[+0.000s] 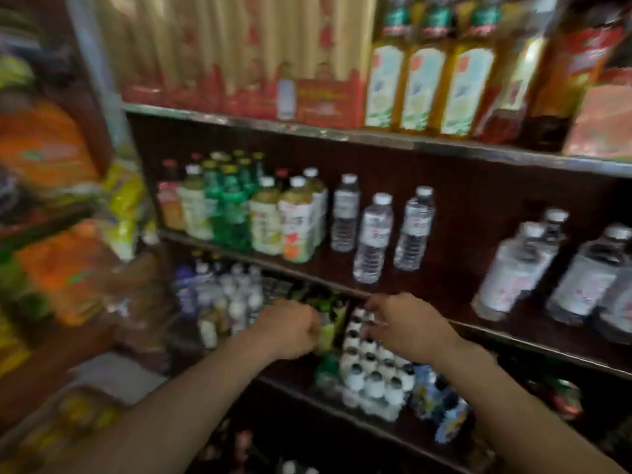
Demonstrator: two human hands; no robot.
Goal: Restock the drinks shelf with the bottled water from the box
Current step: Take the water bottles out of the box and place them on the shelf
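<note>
Dark wooden shop shelves (427, 292), crowded with bottled drinks.
Green-labelled tea bottles (266, 220) stand at left; ribbed clear water bottles (372, 237) stand mid-shelf. Lower down, the left hand (290, 328) curls round a green bottle (326, 331); the right hand (407, 325), fingers bent, touches a white-capped bottle pack (371, 371).

1. View: a single head-worn wide-angle camera; no second view shares its field.
2. Facing: forward and downward, tilted, into a dark shelving unit (376, 138) whose boards run from upper left to lower right of the frame.
3. Nearness: close; both forearms enter from the bottom edge, the left hand (287, 328) and right hand (407, 325) at lower centre.
4. Sharpness: blurred throughout, most at the left edge.
</note>
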